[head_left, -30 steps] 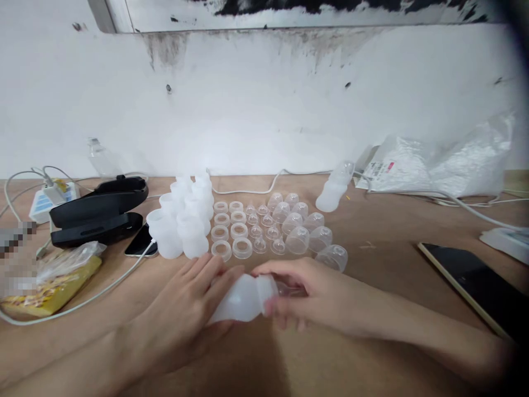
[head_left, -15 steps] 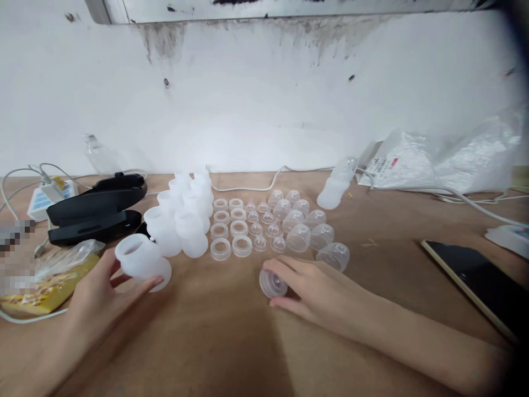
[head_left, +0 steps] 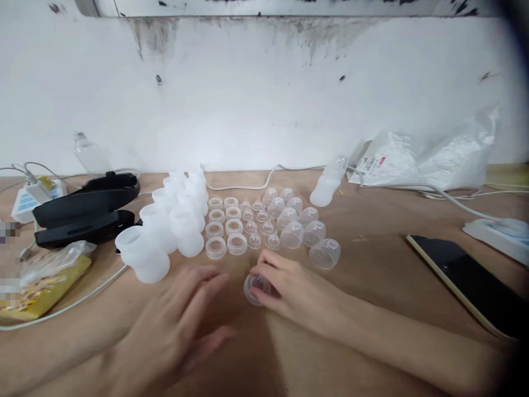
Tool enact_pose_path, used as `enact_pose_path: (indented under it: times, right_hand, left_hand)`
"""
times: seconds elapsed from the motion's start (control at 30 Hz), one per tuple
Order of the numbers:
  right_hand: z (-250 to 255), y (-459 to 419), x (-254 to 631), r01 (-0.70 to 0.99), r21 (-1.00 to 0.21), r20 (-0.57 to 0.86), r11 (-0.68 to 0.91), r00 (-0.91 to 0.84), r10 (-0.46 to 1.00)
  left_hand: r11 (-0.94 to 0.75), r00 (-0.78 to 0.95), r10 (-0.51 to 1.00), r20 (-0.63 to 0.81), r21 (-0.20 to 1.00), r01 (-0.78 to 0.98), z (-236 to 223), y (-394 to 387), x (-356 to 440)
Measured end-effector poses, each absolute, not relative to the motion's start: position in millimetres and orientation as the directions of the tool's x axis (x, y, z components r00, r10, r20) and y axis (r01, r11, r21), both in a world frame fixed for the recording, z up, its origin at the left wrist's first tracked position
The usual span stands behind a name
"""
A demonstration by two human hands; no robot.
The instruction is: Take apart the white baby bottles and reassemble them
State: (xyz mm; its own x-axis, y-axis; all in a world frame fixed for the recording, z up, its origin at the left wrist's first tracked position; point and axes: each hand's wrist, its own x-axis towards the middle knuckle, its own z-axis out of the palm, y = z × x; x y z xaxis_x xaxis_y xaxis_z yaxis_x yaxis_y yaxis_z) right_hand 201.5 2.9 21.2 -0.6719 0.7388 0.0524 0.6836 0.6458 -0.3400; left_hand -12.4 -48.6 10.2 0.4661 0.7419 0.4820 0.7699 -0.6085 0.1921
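My right hand grips a clear bottle ring with a teat seeming to sit inside it, low over the table. To its left is my left hand, empty, its fingers stretched out and apart, somewhat blurred. Behind the left hand a white baby bottle body stands upright at the near end of two rows of bottle bodies. Further back lie rows of clear rings, then clear teats and dome-shaped caps. An assembled bottle stands behind the caps.
At left are a black case, a power strip, a yellow snack bag and a clear bottle. At right lie a phone, white plastic bags and a white device. A cable runs along the wall.
My left hand has let go of the bottle body, now standing by the rows, and has moved right. My right hand has shifted slightly left with the ring. The view has shifted a little.
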Motion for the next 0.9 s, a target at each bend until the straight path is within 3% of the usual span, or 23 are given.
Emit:
enact_pose_path:
  times: [0.07, 0.17, 0.27, 0.37, 0.43, 0.5, 0.57, 0.9]
  right_hand:
    - [17, 0, 194, 0.679, -0.301, 0.101, 0.669, -0.675, 0.731]
    - [9, 0, 192, 0.659, -0.334, 0.175, 0.673, -0.658, 0.732]
    - [4, 5, 198, 0.615, -0.553, 0.174, 0.561, -0.574, 0.800]
    - [3, 13, 206, 0.558, -0.751, 0.090, 0.353, -0.443, 0.892]
    - [6, 17, 211, 0.611, -0.688, 0.163, 0.391, -0.395, 0.904]
    - [9, 19, 215, 0.707, -0.504, 0.260, 0.496, -0.424, 0.868]
    - [10, 20, 218, 0.752, -0.366, 0.267, 0.548, -0.479, 0.836]
    - [0, 30, 212, 0.753, -0.302, 0.238, 0.585, -0.534, 0.811]
  left_hand:
    - [-0.659, 0.548, 0.738, 0.394, 0.248, 0.710, 7, -39, 9]
    - [-0.571, 0.537, 0.817, 0.212, 0.430, 0.699, 4, -23, 28]
    - [-0.491, 0.509, 0.853, 0.115, 0.507, 0.708, 7, -15, 31]
    - [-0.507, 0.514, 0.852, 0.099, 0.402, 0.762, 13, -11, 27]
    - [-0.521, 0.506, 0.853, 0.123, 0.241, 0.819, 15, -9, 26]
    - [-0.533, 0.514, 0.841, 0.170, 0.088, 0.842, 15, -7, 25]
    - [-0.564, 0.550, 0.806, 0.219, -0.002, 0.826, 13, -5, 25]
    - [-0.591, 0.592, 0.748, 0.300, -0.108, 0.800, 10, 0, 24]
